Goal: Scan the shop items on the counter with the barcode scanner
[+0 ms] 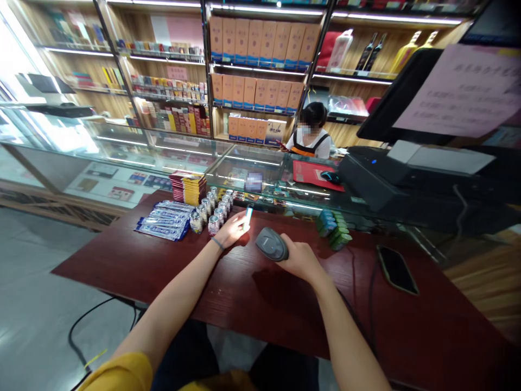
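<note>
My right hand (300, 259) is closed around the grip of a grey barcode scanner (271, 243), whose head points left toward my other hand. My left hand (232, 230) pinches a small white and blue pack (248, 218) upright, just above the dark red table (163, 266). The pack sits a short way in front of the scanner's head. Right beside my left hand stand two rows of small clear jars (214, 209).
Blue flat packs (165, 220) and a stack of red-yellow boxes (188, 187) lie at the table's back left. Green packs (334, 225) and a black phone (396, 270) lie right. A till and monitor (411, 174) stand on the glass counter, with a seated person (310, 133) behind.
</note>
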The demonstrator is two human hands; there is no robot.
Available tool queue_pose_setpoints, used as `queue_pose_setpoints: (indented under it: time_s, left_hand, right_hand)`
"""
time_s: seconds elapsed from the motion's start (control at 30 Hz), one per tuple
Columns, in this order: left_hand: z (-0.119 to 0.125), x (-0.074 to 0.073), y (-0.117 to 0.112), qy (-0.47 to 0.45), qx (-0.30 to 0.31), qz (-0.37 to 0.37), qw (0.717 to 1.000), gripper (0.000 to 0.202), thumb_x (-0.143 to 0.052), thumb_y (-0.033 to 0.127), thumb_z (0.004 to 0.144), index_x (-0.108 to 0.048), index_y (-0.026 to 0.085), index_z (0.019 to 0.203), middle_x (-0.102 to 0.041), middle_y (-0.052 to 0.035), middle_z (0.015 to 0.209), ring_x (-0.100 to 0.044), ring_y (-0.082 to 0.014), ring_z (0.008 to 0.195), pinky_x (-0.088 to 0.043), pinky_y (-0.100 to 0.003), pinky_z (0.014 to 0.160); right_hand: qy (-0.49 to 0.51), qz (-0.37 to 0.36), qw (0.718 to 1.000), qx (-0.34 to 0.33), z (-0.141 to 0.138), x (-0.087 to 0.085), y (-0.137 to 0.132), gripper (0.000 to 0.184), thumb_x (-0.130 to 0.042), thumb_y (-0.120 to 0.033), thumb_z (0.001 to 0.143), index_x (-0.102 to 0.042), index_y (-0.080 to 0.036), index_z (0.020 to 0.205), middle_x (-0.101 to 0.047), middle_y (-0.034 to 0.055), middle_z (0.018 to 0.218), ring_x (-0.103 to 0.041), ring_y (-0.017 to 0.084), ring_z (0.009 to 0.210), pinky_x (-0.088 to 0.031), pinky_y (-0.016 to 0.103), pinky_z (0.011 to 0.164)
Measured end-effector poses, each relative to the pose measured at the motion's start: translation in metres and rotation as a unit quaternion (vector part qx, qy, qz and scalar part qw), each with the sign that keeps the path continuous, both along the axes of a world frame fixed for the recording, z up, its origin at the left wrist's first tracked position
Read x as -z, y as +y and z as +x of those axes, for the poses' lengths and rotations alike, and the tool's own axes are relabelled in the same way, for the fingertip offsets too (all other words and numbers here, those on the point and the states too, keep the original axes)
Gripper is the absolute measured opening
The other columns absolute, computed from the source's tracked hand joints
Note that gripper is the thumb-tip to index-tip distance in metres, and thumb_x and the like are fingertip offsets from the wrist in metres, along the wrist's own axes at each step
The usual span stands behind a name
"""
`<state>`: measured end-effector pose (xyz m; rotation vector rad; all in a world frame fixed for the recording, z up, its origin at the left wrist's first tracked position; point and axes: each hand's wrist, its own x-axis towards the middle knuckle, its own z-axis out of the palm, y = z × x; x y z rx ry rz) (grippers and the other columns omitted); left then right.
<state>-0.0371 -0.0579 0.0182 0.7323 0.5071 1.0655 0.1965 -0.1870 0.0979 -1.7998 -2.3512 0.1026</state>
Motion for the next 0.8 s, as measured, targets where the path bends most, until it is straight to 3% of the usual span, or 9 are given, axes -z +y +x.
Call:
queue_pose_setpoints:
  time_s: [0.07, 0.23, 0.4, 0.6, 0.8]
  left_hand:
    - [0.0, 0.0, 0.0, 0.0, -0.004, 0.004, 1.0, 0.03, -0.078, 0.02, 0.083, -0.072, 0.017, 0.112, -0.067, 0.0, 0.082, -0.061, -0.0084, 0.072, -0.051, -0.021, 0.073]
    - [0.004, -0.008, -0.003, 0.041, -0.037, -0.009, 0.998, 0.041, -0.085, 0.025, 0.076, -0.07, 0.021, 0.114, -0.071, -0.004, 0.1, -0.065, -0.0113, 0.079, -0.053, -0.022, 0.071]
    - [0.03, -0.023, -0.003, 0.078, -0.069, 0.032, 0.994, 0.047, -0.089, 0.029, 0.069, -0.065, 0.021, 0.109, -0.07, -0.0023, 0.095, -0.065, -0.0125, 0.081, -0.054, -0.025, 0.073]
    - [0.099, -0.032, -0.009, 0.148, -0.088, 0.114, 0.978, 0.047, -0.089, 0.033, 0.064, -0.063, 0.017, 0.099, -0.069, -0.0029, 0.096, -0.065, -0.0149, 0.087, -0.053, -0.028, 0.079]
    - [0.183, -0.025, -0.02, 0.176, -0.115, 0.18, 0.961, 0.043, -0.087, 0.026, 0.064, -0.055, 0.019, 0.091, -0.067, 0.0001, 0.084, -0.065, -0.0152, 0.079, -0.051, -0.03, 0.078]
  right_hand:
    - [0.008, 0.01, 1.0, 0.004, 0.002, -0.001, 0.0, 0.042, -0.069, -0.047, 0.083, -0.056, -0.024, 0.115, -0.078, 0.0065, 0.088, -0.076, 0.034, 0.085, -0.036, 0.031, 0.063]
    - [0.051, 0.025, 0.998, 0.022, 0.013, -0.012, 0.001, 0.047, -0.07, -0.046, 0.082, -0.054, -0.026, 0.121, -0.078, 0.0049, 0.091, -0.075, 0.031, 0.085, -0.039, 0.029, 0.065]
    - [0.1, 0.053, 0.991, 0.072, 0.041, -0.023, -0.006, 0.048, -0.071, -0.041, 0.081, -0.054, -0.025, 0.123, -0.078, 0.0061, 0.095, -0.075, 0.032, 0.086, -0.042, 0.03, 0.066]
    - [0.155, 0.087, 0.965, 0.193, 0.092, -0.02, -0.026, 0.048, -0.07, -0.035, 0.078, -0.056, -0.025, 0.123, -0.077, 0.0053, 0.09, -0.074, 0.031, 0.085, -0.044, 0.029, 0.065]
    - [0.243, 0.123, 0.933, 0.234, 0.143, -0.011, -0.045, 0.044, -0.069, -0.033, 0.077, -0.056, -0.025, 0.119, -0.077, 0.005, 0.094, -0.074, 0.029, 0.094, -0.051, 0.031, 0.074]
